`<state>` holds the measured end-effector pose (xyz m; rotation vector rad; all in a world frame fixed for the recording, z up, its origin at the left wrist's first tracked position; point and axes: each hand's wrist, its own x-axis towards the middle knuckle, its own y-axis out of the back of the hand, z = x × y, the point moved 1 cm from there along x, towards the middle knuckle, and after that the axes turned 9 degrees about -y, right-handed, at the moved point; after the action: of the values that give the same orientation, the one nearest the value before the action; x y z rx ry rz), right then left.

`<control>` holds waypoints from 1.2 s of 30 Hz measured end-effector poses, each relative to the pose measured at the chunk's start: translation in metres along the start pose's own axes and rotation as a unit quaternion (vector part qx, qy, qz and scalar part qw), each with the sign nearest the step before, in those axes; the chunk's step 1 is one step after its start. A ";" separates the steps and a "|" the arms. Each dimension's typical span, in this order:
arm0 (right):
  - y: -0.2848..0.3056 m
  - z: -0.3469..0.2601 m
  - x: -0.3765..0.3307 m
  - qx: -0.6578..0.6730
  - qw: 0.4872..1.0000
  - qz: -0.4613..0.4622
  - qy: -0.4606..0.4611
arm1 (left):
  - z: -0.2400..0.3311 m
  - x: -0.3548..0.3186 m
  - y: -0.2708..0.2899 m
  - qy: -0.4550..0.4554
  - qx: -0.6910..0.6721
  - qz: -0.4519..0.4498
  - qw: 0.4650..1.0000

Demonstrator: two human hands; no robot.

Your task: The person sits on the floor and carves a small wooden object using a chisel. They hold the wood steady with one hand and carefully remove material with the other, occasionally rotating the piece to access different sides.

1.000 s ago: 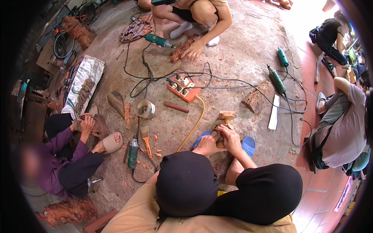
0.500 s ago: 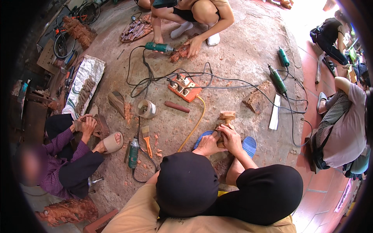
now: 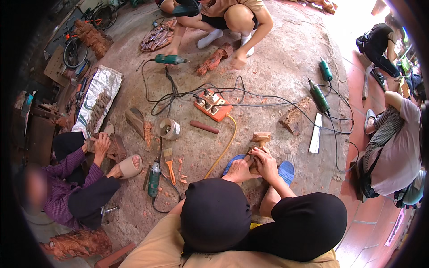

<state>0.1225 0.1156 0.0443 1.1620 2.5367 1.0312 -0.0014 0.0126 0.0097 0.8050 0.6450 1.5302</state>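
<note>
In front of my bent knees, both my hands are closed around a light-brown wooden piece (image 3: 262, 135), whose blocky end sticks out beyond my fingers. My left hand (image 3: 241, 170) grips its near side. The fingers of my right hand (image 3: 265, 161) are bent over it from the right. A small dark patch shows between the hands; whether it is a tool or part of the wood, I cannot tell. Blue sandals (image 3: 286, 172) are on my feet, either side of the hands. Left of them lie a paintbrush (image 3: 169, 164) with an orange handle and a green rotary tool (image 3: 153, 180).
An orange power strip (image 3: 213, 106) with tangled black cords lies ahead, near a plastic tub (image 3: 169, 129) and a dark red stick (image 3: 204, 127). A wood block (image 3: 296, 117) and two more green rotary tools (image 3: 318, 95) are at right. Co-workers sit left, right and across.
Across from me, the co-worker has drawn the green rotary tool left, off the red-brown carving, and let go of the carving with the other hand. My hands have barely shifted on the wood.
</note>
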 end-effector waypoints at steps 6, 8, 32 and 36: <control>-0.004 -0.001 0.001 0.006 1.000 0.002 0.005 | -0.001 -0.003 0.004 0.006 -0.002 0.001 1.000; -0.004 0.000 0.000 0.006 1.000 -0.001 0.002 | -0.002 -0.004 -0.001 0.011 -0.019 -0.002 1.000; -0.004 -0.001 0.000 0.020 1.000 -0.009 -0.003 | -0.011 -0.005 0.003 -0.001 -0.032 -0.069 0.997; 0.000 0.003 0.002 0.005 1.000 -0.004 -0.012 | -0.037 0.015 0.111 0.002 -0.292 -0.313 0.904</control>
<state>0.1230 0.1186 0.0420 1.1599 2.5284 0.9989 -0.0982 0.0169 0.0765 0.1032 0.3558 1.0317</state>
